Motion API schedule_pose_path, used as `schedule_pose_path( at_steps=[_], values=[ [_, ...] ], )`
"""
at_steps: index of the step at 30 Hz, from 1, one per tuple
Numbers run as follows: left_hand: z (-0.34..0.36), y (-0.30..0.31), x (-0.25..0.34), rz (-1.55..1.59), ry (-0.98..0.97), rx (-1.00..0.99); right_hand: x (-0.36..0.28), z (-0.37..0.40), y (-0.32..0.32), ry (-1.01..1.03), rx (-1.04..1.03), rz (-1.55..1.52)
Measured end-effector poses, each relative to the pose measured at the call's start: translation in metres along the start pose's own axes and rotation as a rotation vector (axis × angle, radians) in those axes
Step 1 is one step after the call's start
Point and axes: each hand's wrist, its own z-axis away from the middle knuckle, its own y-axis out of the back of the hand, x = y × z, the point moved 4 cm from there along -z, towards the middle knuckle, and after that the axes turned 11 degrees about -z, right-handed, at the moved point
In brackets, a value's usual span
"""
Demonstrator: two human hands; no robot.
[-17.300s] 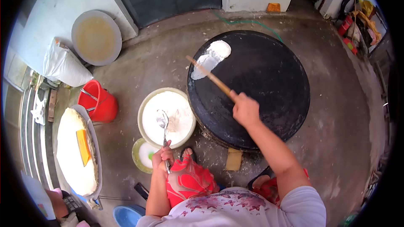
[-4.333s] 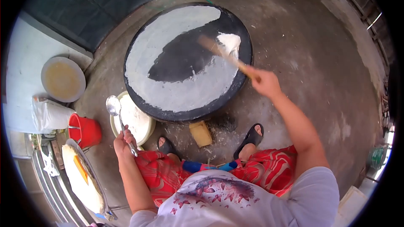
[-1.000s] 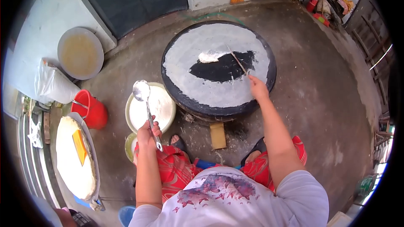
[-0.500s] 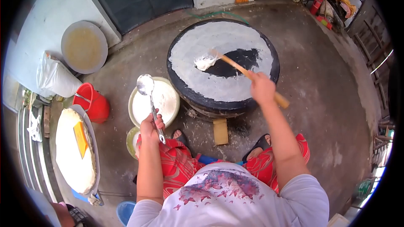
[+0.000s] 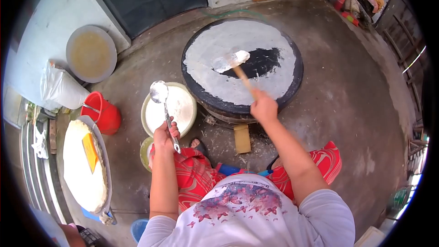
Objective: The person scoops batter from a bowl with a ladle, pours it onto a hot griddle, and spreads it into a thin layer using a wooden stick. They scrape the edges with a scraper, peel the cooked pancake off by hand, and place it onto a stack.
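My right hand [image 5: 265,107] is wrapped round the wooden handle of a spreader [image 5: 244,81]. Its head, blurred and partly covered with white batter, lies over the round black griddle [image 5: 298,75]. A pale batter layer [image 5: 208,41] coats most of the griddle, around a bare black patch right of the middle. White batter [image 5: 241,56] is heaped at the patch's upper left edge. In my left hand [image 5: 163,135] is a large metal spoon [image 5: 159,91], bowl up and smeared white. Beneath the spoon stands a pale basin [image 5: 145,118] of white batter.
A red bucket [image 5: 109,115] stands left of the basin. Farther left, a stack of pale flat rounds [image 5: 82,178] bears a yellow scraper [image 5: 90,151]. A large round tray [image 5: 109,61] leans on the wall, near a white sack [image 5: 64,84]. A wood block [image 5: 242,139] sits before the griddle.
My right hand has moved left with the spreader, whose handle now stands steeper. The batter heap has shifted right and up, to the patch's edge. My left hand holds the spoon almost still.
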Motion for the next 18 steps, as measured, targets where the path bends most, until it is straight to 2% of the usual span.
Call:
schedule_pose_path(
  at_steps=[1, 4, 6, 9, 11, 14, 18],
  values=[
    [0.001, -0.001, 0.000, 0.003, -0.004, 0.005, -0.011, 0.007, -0.001, 0.145, -0.028, -0.050],
    [0.001, -0.003, 0.000, 0.027, 0.016, -0.009, 0.023, 0.007, -0.010, 0.161, 0.018, 0.121],
    [0.001, -0.002, -0.001, 0.006, 0.010, -0.005, 0.054, -0.010, 0.002, -0.004, 0.002, 0.254],
    [0.000, -0.003, -0.002, -0.007, 0.013, -0.003, 0.058, -0.019, 0.021, -0.113, 0.064, 0.190],
    [0.000, -0.002, -0.001, 0.003, 0.013, 0.009, 0.044, -0.008, 0.017, -0.191, 0.154, -0.023],
    [-0.001, -0.004, -0.001, 0.005, 0.005, 0.017, 0.038, -0.001, 0.009, -0.039, -0.040, 0.082],
    [0.001, -0.004, -0.003, -0.022, 0.022, 0.033, 0.076, -0.020, 0.027, -0.198, 0.013, 0.224]
  ],
)
